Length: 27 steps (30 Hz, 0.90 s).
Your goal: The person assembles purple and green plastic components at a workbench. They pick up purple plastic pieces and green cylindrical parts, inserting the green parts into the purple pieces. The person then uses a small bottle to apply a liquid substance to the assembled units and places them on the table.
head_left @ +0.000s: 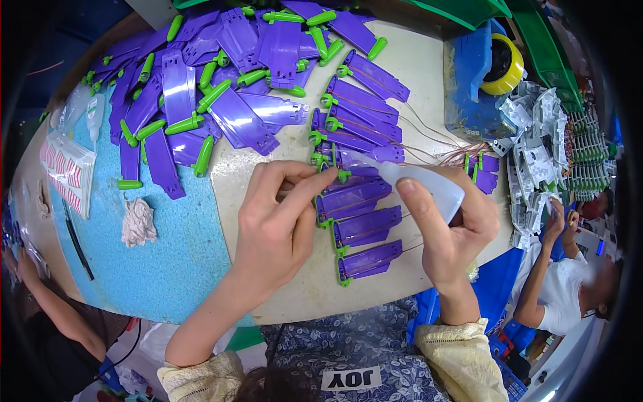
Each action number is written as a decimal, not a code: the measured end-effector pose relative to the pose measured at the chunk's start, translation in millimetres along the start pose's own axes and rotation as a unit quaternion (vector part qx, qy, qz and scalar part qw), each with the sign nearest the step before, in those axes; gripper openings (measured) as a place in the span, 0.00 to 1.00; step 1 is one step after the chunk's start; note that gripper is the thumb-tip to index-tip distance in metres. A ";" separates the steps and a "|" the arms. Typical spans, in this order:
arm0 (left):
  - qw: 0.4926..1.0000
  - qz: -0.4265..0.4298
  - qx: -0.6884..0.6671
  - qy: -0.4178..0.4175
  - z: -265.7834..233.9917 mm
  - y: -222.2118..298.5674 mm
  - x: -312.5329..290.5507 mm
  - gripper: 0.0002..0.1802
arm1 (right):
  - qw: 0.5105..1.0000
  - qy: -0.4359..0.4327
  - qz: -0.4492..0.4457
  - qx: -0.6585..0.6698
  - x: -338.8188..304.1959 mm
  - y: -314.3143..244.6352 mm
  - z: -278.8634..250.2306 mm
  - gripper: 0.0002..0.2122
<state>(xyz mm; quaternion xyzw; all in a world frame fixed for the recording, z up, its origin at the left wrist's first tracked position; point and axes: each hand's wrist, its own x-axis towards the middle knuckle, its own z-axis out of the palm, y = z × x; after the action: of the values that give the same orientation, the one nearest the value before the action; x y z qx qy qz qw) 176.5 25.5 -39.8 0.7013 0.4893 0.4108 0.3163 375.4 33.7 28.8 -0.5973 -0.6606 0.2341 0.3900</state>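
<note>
My right hand point(472, 218) grips a translucent white squeeze bottle point(432, 191), tilted so its thin nozzle points left at a purple wing-shaped plastic part point(365, 175) with a green end. My left hand point(278, 224) has its fingers bent together at that part's green end, and the fingertips partly hide what they pinch. Similar purple parts lie in an overlapping column under and around the nozzle, green ends to the left. Thin reddish wires point(429, 151) run from several of them toward the right. One such part point(370, 260) lies nearest me.
A heap of purple parts with green tubes point(177, 87) covers the far left. On the blue mat point(187, 234) are crumpled tissue point(138, 222) and another bottle point(94, 120). A yellow tape roll point(504, 63) and grey plastic pieces point(534, 134) stand right. Other people sit at both sides.
</note>
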 end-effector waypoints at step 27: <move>0.994 0.068 0.087 -0.013 -5.6 -11.5 15.1 0.29 | 1.000 -0.028 0.001 -0.001 16.7 2.5 10.1 0.09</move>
<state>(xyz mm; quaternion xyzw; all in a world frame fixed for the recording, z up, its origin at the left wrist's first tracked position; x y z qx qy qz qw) 169.4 43.6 -42.8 0.7632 0.4703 0.3780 0.2313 369.1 52.0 24.9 -0.5917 -0.6707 0.2507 0.3704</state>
